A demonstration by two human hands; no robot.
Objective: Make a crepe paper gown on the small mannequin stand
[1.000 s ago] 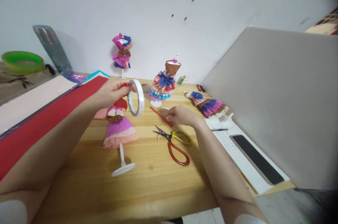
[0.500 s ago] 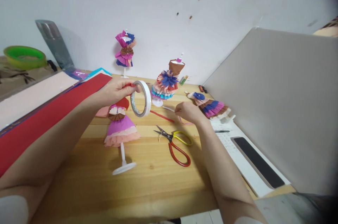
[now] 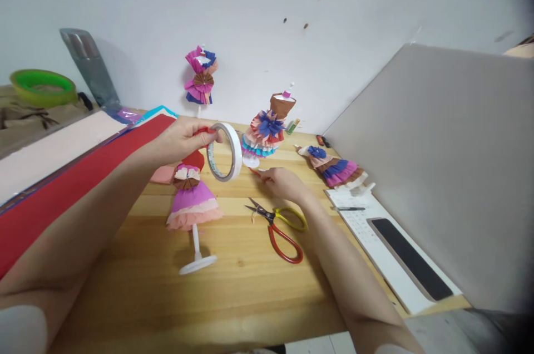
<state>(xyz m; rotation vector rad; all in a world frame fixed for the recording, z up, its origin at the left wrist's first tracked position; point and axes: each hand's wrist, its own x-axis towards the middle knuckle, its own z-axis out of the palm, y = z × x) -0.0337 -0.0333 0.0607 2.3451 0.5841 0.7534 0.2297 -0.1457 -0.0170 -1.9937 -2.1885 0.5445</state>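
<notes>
My left hand point(image 3: 187, 139) is closed on a roll of white tape point(image 3: 236, 153), held upright above the table. A bit of red paper point(image 3: 204, 131) shows between the same fingers. My right hand point(image 3: 283, 182) is low over the table, fingers pinched at a narrow red paper strip point(image 3: 253, 171); a small white piece shows at the fingertips, and the hand covers the rest. Below the roll stands a small dress form in a purple and peach paper dress point(image 3: 193, 198). Scissors point(image 3: 271, 216) with yellow and red handles lie partly spread in front of my right hand.
Behind stand two more dressed forms, one with a blue flower point(image 3: 269, 126), one magenta point(image 3: 200, 82). Another dressed form point(image 3: 334, 167) lies at right by a keyboard point(image 3: 354, 226) and phone point(image 3: 411, 256). Red paper point(image 3: 120, 156) and a green tape roll point(image 3: 41, 88) are left; a grey panel point(image 3: 450, 159) borders the right.
My right hand has moved left and slightly toward the back, onto the red strip that lay bare before. My left hand still holds the tape roll, almost unmoved.
</notes>
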